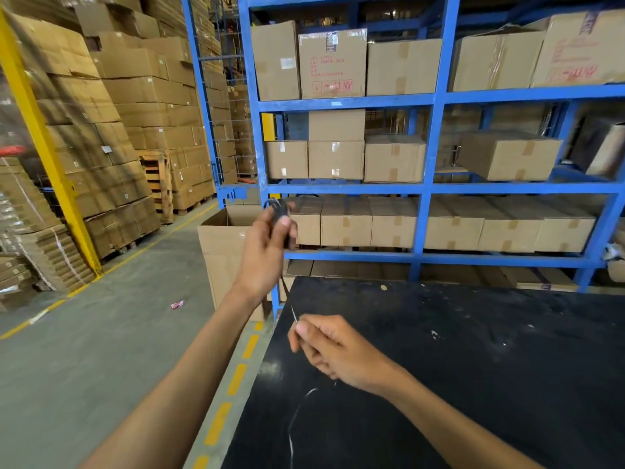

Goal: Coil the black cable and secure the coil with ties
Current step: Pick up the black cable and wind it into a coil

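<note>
Left hand (267, 245) raised, gripping the black cable (280, 211); right hand (333, 350) low, pinching a thin tie (293, 313)

- black cable (280, 211)
- table (473, 367): black, white scuffs
- shelf rack (436, 147): blue
- boxes (394, 159): plain brown
- post (44, 143): yellow
- floor (101, 333): grey, dashed yellow line
</note>
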Motion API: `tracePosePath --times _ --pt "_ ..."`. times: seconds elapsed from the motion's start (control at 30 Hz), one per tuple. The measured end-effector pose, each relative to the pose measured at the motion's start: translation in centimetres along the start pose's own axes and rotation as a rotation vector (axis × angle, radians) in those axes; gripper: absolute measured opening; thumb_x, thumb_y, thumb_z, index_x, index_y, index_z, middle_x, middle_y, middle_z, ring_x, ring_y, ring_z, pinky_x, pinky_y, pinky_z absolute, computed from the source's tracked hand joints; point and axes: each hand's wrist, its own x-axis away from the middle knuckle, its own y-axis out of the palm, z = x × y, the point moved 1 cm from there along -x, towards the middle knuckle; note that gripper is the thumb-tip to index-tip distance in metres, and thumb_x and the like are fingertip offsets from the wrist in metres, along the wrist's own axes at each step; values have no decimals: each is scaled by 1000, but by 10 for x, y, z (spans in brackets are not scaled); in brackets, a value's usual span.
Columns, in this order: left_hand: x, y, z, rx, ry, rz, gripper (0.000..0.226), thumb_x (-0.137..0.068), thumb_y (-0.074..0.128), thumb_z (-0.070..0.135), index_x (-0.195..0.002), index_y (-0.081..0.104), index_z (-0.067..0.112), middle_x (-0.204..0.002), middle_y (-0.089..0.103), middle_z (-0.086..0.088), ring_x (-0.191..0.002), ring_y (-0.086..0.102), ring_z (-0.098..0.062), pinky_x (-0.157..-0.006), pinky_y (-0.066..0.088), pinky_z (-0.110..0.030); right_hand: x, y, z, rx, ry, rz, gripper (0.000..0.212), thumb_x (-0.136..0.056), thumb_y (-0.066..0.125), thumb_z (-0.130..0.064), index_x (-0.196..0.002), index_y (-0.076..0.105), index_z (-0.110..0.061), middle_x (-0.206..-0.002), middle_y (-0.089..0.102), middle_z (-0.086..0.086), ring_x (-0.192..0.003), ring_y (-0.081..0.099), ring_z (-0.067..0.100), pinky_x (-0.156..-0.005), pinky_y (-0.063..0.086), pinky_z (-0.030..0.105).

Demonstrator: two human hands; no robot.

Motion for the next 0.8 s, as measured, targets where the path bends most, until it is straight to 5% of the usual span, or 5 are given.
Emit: tracePosePath --times 0.1,0.33,0.6,0.67,0.8 --pt "15 -2 -20 -362 20 -186 17 -101 44 15 -105 59 7 -70 54 2 -64 50 -9 -64 49 -31 -4 -20 -24 11 -77 79 34 -106 37 -36 -81 58 -25 -53 35 -11 -44 29 2 -42 27 16" --pt "20 -3 -4 247 -355 -464 34 -96 42 31 -79 67 15 -50 38 7 -40 29 -10 -43 33 -19 -30 -83 -36 163 -99 454 31 -104 44 -35 -77 58 -31 -47 34 -12 -39 28 1 -39 26 14" --pt "-5 -8 30 856 -199 -254 38 -104 30 27 -109 62 7 -65 49 8 -52 43 -5 -57 45 -19 -13 -13 13 -12 91 170 33 -106 33 -37 -83 48 -20 -54 34 -10 -42 27 7 -39 26 18" --pt "-7 -3 22 737 -148 -199 34 -104 32 19 -120 57 2 -79 61 3 -62 50 -8 -67 49 -22 -6 3 8 -26 50 106 32 -108 33 -30 -83 48 -17 -53 34 -11 -43 28 2 -42 28 14" --pt "6 0 -6 -97 -11 -155 19 -101 45 10 -108 60 1 -85 70 7 -69 57 -11 -74 48 -25 -4 -1 -21 46 -51 105 33 -108 35 -25 -83 52 -12 -51 38 -13 -43 34 -1 -45 31 8"
